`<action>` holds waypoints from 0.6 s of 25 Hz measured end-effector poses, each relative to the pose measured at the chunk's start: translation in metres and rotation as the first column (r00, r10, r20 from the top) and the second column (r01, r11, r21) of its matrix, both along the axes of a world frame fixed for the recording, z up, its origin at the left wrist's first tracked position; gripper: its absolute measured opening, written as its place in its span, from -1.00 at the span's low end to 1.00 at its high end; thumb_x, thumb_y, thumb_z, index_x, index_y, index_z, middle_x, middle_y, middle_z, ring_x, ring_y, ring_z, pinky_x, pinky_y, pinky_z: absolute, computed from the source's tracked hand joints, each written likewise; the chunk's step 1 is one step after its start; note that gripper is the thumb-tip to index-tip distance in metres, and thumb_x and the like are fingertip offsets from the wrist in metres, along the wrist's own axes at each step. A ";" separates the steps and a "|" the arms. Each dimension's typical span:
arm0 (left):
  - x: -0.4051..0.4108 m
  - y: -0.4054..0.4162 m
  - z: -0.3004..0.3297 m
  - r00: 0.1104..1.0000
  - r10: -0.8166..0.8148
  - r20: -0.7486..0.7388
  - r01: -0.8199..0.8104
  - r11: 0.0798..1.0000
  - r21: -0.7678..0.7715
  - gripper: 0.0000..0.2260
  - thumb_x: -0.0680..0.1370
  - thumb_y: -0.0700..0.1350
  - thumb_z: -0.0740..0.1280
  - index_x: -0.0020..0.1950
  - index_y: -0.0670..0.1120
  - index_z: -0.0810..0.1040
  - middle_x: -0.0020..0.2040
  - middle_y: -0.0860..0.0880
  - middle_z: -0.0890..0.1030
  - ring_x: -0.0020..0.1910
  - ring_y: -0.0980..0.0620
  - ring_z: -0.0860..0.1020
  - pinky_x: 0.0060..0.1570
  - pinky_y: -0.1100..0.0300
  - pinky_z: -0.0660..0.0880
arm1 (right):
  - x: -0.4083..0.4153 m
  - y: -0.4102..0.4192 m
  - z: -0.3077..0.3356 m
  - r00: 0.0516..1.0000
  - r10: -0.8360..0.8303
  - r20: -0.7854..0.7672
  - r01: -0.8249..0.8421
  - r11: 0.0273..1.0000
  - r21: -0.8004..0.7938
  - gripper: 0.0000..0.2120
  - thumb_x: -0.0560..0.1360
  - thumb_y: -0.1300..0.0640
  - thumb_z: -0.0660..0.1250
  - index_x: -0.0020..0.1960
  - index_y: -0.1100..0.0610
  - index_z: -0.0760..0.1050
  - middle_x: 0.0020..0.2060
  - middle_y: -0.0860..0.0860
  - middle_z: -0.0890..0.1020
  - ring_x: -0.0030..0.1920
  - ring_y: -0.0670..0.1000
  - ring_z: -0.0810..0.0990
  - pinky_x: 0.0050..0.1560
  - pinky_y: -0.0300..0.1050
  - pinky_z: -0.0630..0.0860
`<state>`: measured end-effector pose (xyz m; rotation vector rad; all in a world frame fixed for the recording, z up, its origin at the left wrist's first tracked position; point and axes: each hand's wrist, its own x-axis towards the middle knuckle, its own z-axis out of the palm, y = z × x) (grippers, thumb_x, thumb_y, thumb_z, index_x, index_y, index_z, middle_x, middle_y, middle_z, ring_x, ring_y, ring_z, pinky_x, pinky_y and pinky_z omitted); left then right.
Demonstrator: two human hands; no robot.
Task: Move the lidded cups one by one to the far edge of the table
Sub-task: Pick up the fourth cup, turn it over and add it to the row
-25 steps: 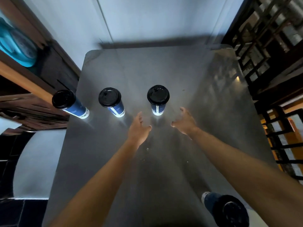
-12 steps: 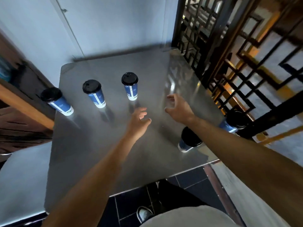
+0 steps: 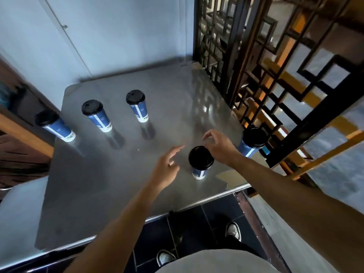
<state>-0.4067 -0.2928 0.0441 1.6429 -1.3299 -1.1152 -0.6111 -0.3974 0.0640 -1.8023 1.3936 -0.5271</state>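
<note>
Three blue cups with black lids stand in a row on the left half of the steel table (image 3: 94, 184): a left cup (image 3: 55, 126), a middle cup (image 3: 96, 116) and a right cup (image 3: 137, 106). Nearer to me stands a fourth lidded cup (image 3: 201, 161), and a fifth cup (image 3: 252, 141) is at the table's right edge. My right hand (image 3: 220, 146) hovers open just right of and over the fourth cup's lid. Left of that cup my left hand (image 3: 167, 168) is open, fingers spread, touching nothing.
A dark lattice screen (image 3: 266, 79) runs along the table's right side. A pale wall (image 3: 118, 36) stands behind the far edge, wooden shelving (image 3: 19, 125) on the left. My shoes (image 3: 234, 231) stand on dark floor tiles below the near edge.
The view has pulled back and tilted down. Both hands have drawn back from the far row toward the near right cup, the right hand now over its lid.
</note>
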 end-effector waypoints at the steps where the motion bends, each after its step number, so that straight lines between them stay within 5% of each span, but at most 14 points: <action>1: -0.009 0.003 -0.002 1.000 0.005 0.026 -0.005 1.000 0.024 -0.21 0.40 -0.55 0.15 0.31 0.30 0.43 0.29 0.34 0.48 0.40 0.29 0.37 0.41 0.18 0.30 | -0.009 -0.002 -0.006 0.999 0.025 0.042 -0.026 0.999 0.028 -0.89 0.42 0.04 0.25 -0.09 -0.16 0.47 0.06 -0.03 0.53 0.10 0.00 0.56 -0.04 -0.26 0.40; 6: -0.064 0.005 -0.006 0.990 0.064 0.123 -0.071 0.996 0.056 -0.08 0.33 -0.44 0.36 0.58 0.19 0.24 0.46 0.22 0.30 0.50 0.17 0.25 0.46 0.01 0.28 | -0.049 -0.006 -0.034 0.966 0.230 0.115 -0.244 0.962 0.123 -0.61 0.39 0.18 0.22 0.18 -0.05 0.52 0.20 0.01 0.39 0.26 0.10 0.46 0.30 0.03 0.46; 9: -0.088 -0.002 -0.013 0.976 0.173 0.134 -0.179 0.983 0.036 -0.10 0.31 -0.43 0.36 0.61 0.03 0.25 0.45 0.17 0.34 0.46 0.12 0.32 0.46 -0.08 0.35 | -0.069 -0.010 -0.040 0.905 0.422 0.053 -0.425 0.894 0.142 -0.29 0.25 0.17 0.29 0.39 -0.13 0.37 0.19 -0.03 0.35 0.23 0.08 0.43 0.09 -0.10 0.50; 11: -0.097 -0.001 -0.019 0.963 0.215 0.161 -0.222 0.975 0.030 -0.16 0.36 -0.53 0.28 0.60 -0.05 0.29 0.48 0.06 0.36 0.48 0.04 0.34 0.49 -0.16 0.33 | -0.072 -0.010 -0.042 0.866 0.493 0.082 -0.500 0.850 0.165 -0.29 0.26 0.15 0.33 0.37 -0.24 0.34 0.23 0.00 0.36 0.20 0.04 0.47 0.08 -0.19 0.51; 15: -0.105 -0.005 -0.020 0.971 0.238 0.025 -0.239 0.969 0.061 -0.30 0.48 -0.57 0.24 0.50 0.00 0.35 0.45 -0.05 0.45 0.44 -0.08 0.46 0.47 -0.07 0.39 | -0.067 -0.011 -0.049 0.848 0.492 0.198 -0.522 0.840 0.146 -0.41 0.36 0.26 0.40 0.34 -0.06 0.41 0.27 0.03 0.47 0.30 0.10 0.53 0.35 0.07 0.49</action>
